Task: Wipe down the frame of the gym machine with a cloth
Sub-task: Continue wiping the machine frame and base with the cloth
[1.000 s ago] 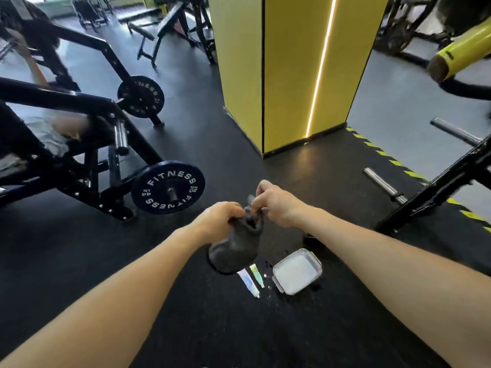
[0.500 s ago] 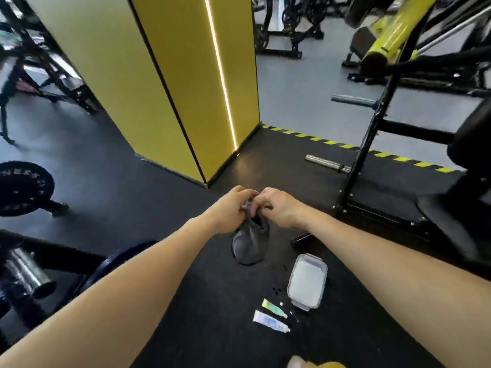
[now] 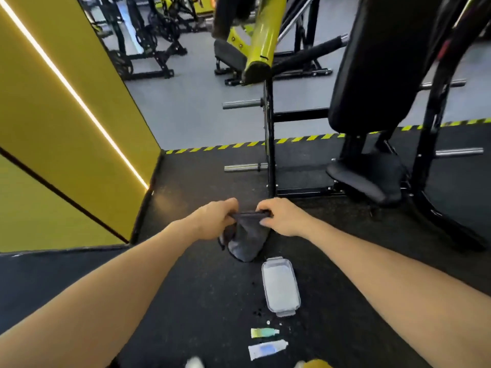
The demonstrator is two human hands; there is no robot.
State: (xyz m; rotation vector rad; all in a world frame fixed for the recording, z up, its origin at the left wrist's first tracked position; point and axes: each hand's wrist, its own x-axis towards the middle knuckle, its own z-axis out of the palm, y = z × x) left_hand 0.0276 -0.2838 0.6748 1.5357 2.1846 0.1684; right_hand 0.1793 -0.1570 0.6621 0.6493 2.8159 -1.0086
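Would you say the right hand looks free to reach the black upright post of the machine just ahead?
Probably yes: the right hand has open floor between it and the upright post, though it and the left hand both grip the cloth.

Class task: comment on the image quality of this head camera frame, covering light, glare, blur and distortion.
Head view: the light strip on the yellow pillar is overexposed; the wide lens bows straight edges; the machine frame and far equipment are softly blurred; the cloth and both hands are fairly sharp.
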